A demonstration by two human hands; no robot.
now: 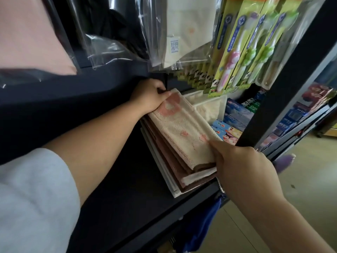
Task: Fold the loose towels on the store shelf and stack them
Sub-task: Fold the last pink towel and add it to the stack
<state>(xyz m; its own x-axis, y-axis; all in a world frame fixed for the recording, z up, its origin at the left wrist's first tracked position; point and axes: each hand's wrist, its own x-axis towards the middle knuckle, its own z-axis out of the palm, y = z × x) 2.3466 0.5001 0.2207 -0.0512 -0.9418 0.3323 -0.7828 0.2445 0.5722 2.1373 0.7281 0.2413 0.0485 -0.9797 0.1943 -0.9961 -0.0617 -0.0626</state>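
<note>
Head view: I saw the folded cream terry towel with pink prints [182,130] between both hands; left hand [151,96] gripped its far end, right hand [240,165] pinched the near end.

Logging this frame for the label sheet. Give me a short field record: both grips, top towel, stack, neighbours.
left grip: hand, fingers curled over the far end of the top towel
right grip: hand, holds the near end of the same towel
top towel: cream with pink print, folded, lying on the stack
stack: folded towels, brownish-pink over white, on the dark shelf
right of stack: white tray with cream cloth, then toothpaste boxes
above: hanging toothbrush packs
</note>
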